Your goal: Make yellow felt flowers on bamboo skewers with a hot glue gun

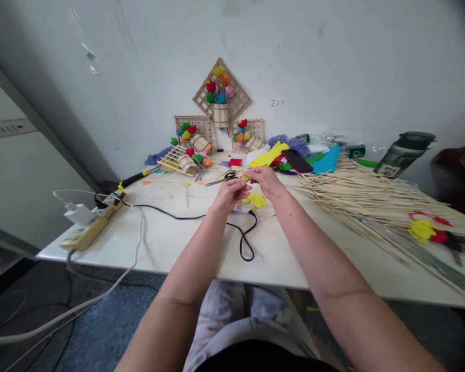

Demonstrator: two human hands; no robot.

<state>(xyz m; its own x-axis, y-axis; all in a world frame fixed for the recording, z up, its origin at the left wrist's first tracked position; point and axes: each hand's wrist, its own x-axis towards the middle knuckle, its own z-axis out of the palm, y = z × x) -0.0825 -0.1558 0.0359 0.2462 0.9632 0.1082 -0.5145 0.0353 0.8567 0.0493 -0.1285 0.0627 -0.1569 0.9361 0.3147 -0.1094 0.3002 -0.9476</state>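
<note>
- Black clothing (251, 360) and pale trousers (228, 336) up close, right at the front of the bench (170, 248)
- Left hand (229, 194) pinching, right hand (268, 181) pinching too, fingertips together on one small yellow piece (245, 176) above the bench
- Yellow material (258, 200) lying just beneath them
- Scissors (220, 180) just beyond the left hand, black cable (243, 238) looping nearer
- Thin sticks (375, 194) heaped off right

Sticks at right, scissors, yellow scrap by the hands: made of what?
Sticks: probably bamboo or wood, matte; pale tan, thin, straight.
Scissors: handles likely plastic, solid black; blades likely metal, grey.
Yellow scrap: perhaps paper or cloth, matte, crumpled; too small to settle.
</note>
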